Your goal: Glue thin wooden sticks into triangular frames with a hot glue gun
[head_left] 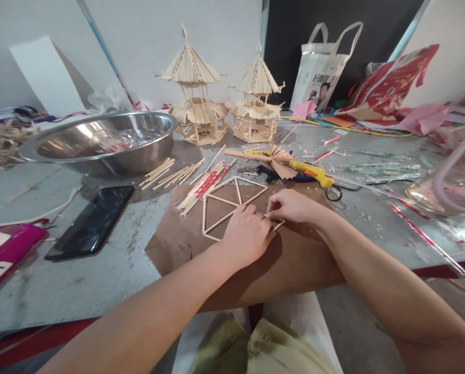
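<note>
A flat frame of thin wooden sticks (218,223), polygonal with spokes meeting near its middle, lies on a brown sheet (232,291). My left hand (247,231) rests over the frame's near right part, fingers curled down onto its sticks and hiding them. At the right corner of the frame, my right hand (289,205) pinches with thumb and forefinger at a stick; its short end (278,225) shows below the fingers. Just beyond the frame lie loose sticks with a red and white wrapper (206,186). A yellow-handled glue gun (314,172) lies behind my right hand, partly under a folded paper fan (275,162).
Two stick-built pagodas (196,111) stand at the back. To the left are a steel basin (100,117), a black phone (92,221) and a magenta device (10,254). A white bag (314,72), red wrappers (388,88) and a clear plastic jug (431,192) occupy the right.
</note>
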Demonstrator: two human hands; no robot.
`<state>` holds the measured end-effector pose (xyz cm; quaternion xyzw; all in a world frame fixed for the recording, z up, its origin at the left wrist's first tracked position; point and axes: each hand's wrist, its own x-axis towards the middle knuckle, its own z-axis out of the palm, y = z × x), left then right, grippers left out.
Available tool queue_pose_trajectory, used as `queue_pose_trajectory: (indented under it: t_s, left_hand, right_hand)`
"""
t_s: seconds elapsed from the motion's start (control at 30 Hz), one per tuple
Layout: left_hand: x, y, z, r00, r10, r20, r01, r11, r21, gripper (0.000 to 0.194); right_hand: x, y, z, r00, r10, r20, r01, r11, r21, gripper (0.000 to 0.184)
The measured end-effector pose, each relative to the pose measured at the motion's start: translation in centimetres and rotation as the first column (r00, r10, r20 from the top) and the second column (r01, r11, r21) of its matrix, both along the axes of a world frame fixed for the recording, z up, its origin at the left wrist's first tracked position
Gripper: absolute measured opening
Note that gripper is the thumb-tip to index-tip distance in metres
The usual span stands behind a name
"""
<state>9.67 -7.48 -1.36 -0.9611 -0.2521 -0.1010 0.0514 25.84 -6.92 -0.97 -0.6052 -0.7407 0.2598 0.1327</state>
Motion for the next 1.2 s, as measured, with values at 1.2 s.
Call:
queue_pose_trajectory:
  t_s: [1.2]
  left_hand:
    - [0.07, 0.06, -0.03, 1.0, 0.026, 0.011, -0.026, 0.998, -0.057, 0.028]
  right_hand:
    - [0.03, -0.04, -0.06, 1.0, 0.002, 0.006, -0.002, 1.0, 0.003, 0.01]
